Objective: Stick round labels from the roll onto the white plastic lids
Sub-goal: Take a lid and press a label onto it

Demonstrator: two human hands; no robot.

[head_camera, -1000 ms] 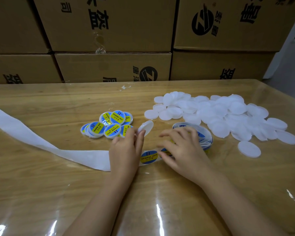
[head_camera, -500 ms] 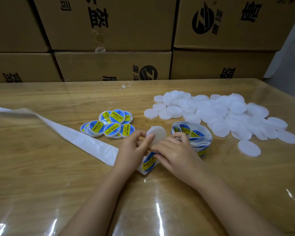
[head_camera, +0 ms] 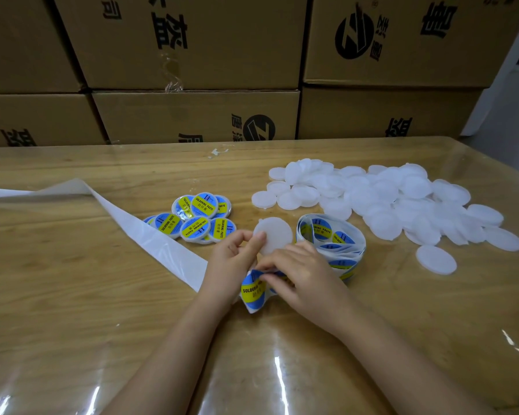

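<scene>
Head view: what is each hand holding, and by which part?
Left hand pinches a blank lid at its lower-left edge. Right hand pinches a label at its upper edge.

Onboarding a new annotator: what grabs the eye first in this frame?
Centre: the left hand holds a blank white lid while the right hand pinches the blue-yellow label strip. A heap of blank lids sprawls right; labelled lids cluster left.
</scene>
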